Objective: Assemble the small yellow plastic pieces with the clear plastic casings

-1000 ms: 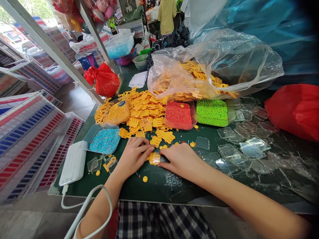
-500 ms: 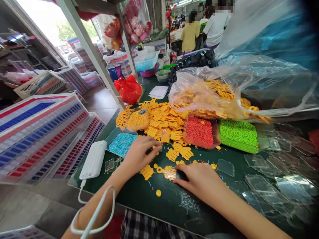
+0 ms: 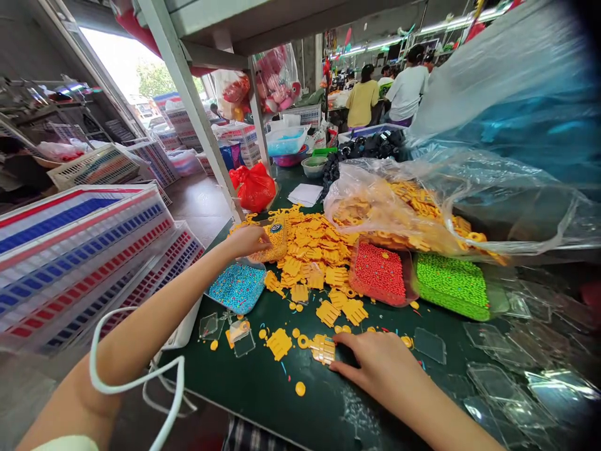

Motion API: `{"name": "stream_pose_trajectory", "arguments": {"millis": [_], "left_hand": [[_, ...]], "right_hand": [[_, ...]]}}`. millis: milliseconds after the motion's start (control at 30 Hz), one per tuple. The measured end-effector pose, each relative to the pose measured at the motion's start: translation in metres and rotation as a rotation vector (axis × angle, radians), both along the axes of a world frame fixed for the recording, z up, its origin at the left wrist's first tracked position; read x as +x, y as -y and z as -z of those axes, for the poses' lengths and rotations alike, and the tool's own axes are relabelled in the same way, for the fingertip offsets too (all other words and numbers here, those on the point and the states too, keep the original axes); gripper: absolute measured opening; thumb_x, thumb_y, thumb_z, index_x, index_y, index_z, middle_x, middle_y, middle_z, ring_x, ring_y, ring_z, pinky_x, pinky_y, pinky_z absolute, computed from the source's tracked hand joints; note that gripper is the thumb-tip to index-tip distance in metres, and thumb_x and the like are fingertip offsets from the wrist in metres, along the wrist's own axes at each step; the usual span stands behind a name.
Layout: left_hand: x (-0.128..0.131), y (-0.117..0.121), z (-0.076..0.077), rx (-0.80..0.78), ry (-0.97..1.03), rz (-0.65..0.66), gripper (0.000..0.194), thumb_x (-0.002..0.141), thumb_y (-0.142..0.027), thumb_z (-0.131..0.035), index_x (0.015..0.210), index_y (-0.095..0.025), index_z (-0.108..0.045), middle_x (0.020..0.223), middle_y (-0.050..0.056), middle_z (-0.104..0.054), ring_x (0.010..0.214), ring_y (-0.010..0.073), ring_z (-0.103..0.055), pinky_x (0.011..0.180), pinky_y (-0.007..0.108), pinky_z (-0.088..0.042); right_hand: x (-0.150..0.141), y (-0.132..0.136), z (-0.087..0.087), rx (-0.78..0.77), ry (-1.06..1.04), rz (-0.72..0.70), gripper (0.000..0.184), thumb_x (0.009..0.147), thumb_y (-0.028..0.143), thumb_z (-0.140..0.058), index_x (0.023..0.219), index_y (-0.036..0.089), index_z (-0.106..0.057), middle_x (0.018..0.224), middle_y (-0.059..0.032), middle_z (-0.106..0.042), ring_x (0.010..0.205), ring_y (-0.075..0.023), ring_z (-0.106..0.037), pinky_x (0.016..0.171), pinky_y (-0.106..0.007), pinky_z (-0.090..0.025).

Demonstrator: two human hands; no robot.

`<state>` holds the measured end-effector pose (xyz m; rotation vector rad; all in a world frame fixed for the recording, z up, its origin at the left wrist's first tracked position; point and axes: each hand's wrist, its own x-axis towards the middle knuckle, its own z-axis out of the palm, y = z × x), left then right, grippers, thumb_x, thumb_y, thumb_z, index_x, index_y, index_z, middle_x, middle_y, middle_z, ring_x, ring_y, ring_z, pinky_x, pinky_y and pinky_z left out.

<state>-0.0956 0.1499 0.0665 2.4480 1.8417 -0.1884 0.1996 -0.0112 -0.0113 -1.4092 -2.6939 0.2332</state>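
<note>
My left hand (image 3: 246, 241) reaches across the table, its fingertips at a tray of yellow beads (image 3: 277, 245), and I see nothing held in it. Just below lies a tray of mixed blue beads (image 3: 238, 288). My right hand (image 3: 370, 357) rests flat on the dark green table top (image 3: 263, 388), fingertips against a yellow plastic piece under a transparent cover (image 3: 323, 349). A heap of flat yellow plastic pieces (image 3: 314, 250) spreads behind it, beside trays of red beads (image 3: 379, 274) and green beads (image 3: 451, 285).
A transparent bag of yellow pieces (image 3: 389, 213) slumps at the back. Transparent plastic covers (image 3: 498, 388) lie on the right. A white cable (image 3: 136, 376) loops around my left forearm. Striped crates (image 3: 84, 250) stack left of the table, beyond its edge; co-workers (image 3: 406, 88) stand far off.
My left hand has moved away from the blue bead tray and forward to the yellow bead tray. The view has swung up and shifted. My right hand stays beside the yellow piece.
</note>
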Motion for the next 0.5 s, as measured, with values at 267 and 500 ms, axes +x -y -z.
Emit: {"name": "stream_pose_trajectory", "arguments": {"millis": [267,500], "left_hand": [[-0.003,-0.016,-0.002,-0.17,0.018,0.01,0.017,0.076,-0.028,-0.065,0.085,-0.022,-0.077,0.093,0.004,-0.076,0.078,0.0193,-0.065,0.069,0.026,-0.043],[-0.003,-0.013,-0.001,-0.055,0.084,0.019,0.007,0.068,-0.026,-0.073,0.067,-0.019,-0.073,0.073,0.004,-0.072,0.076,0.0196,-0.061,0.078,0.032,-0.042]], "right_hand": [[-0.001,0.0,-0.005,-0.008,0.032,-0.009,0.016,0.08,0.037,-0.069,0.092,0.027,-0.07,0.068,-0.002,-0.072,0.065,-0.0236,-0.071,0.053,-0.027,-0.04],[-0.002,0.0,-0.01,-0.028,0.032,-0.012,0.011,0.081,0.036,-0.067,0.087,0.027,-0.07,0.068,-0.002,-0.073,0.067,-0.0245,-0.072,0.054,-0.027,-0.041]]}}
